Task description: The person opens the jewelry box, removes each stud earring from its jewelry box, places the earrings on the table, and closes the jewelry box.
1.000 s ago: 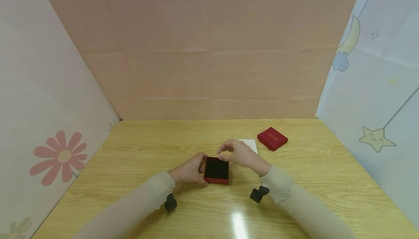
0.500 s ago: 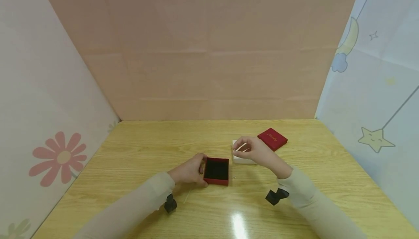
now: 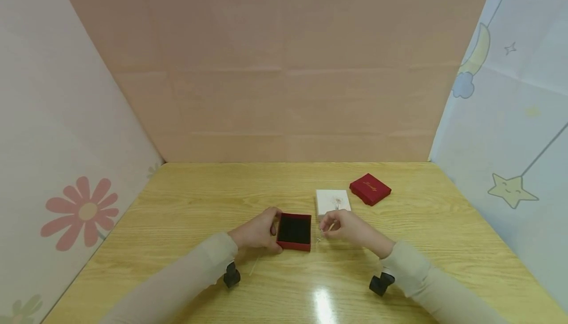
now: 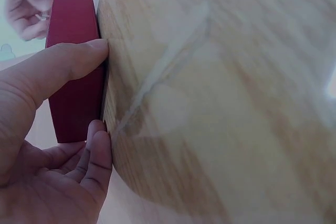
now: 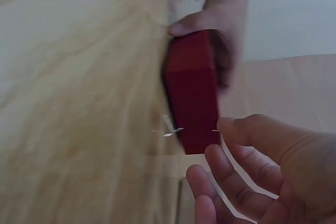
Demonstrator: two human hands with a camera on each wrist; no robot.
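The left hand (image 3: 257,230) grips the left side of a small open red gift box (image 3: 294,246), its black padded inside facing up. In the left wrist view, the thumb (image 4: 79,61) lies along the box's red front wall (image 4: 76,103). Just right of the box, the right hand (image 3: 348,228) has its thumb and forefinger together on a tiny silvery piece (image 5: 215,130), too small to name. Close by on the table lies another tiny silvery piece (image 3: 318,239), near the box's right wall (image 5: 194,103) in the right wrist view.
A white box (image 3: 327,199) with a printed or laid-on motif stands behind the right hand. Further back right lies a red lid (image 3: 370,189) with gold lettering. A thin pale strip (image 3: 254,265) rests on the wooden table (image 3: 199,186) near the left wrist.
The right hand has moved from over the open red box, across the white box, then down to the table beside the red box's right side. The left hand stays on the red box.
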